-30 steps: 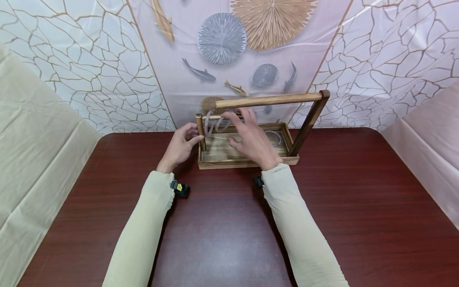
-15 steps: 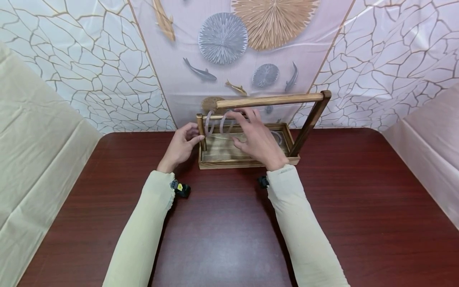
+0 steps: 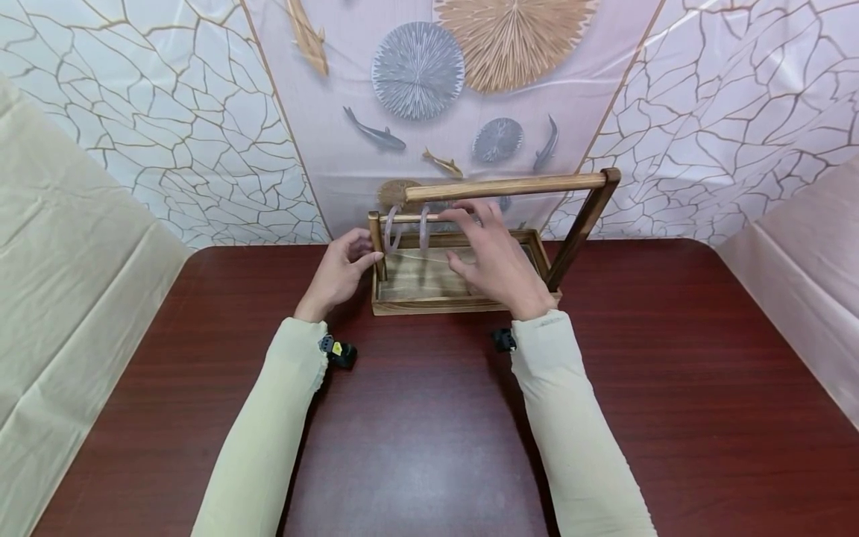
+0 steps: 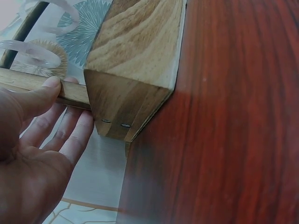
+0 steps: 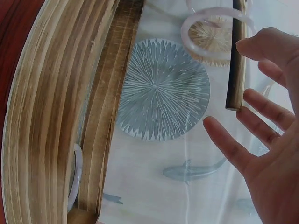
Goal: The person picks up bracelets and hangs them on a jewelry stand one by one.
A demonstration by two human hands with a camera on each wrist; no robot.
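A wooden bangle stand [image 3: 436,306] has a tray base, a low post [image 3: 376,246] at the left with a thin bar, and a taller post at the right. My left hand [image 3: 335,272] grips the low post, thumb in front and fingers behind, as the left wrist view shows. Two pale translucent bangles hang on the low bar: one bangle [image 3: 391,231] near the post, another bangle [image 3: 424,228] further right. My right hand [image 3: 499,261] touches the low bar's free end [image 5: 236,88] with its fingertips, thumb spread away, holding no bangle. Another bangle [image 5: 75,177] lies in the tray.
The upper bar [image 3: 503,188] runs leftward from the tall slanted post [image 3: 580,231], above my right hand. The stand sits near the far edge of the dark red table [image 3: 416,418]. Patterned sheeting [image 3: 335,171] rises behind it.
My right hand has moved right, away from the second bangle. That bangle has turned and now hangs edge-on from the low bar. My left hand stays on the post.
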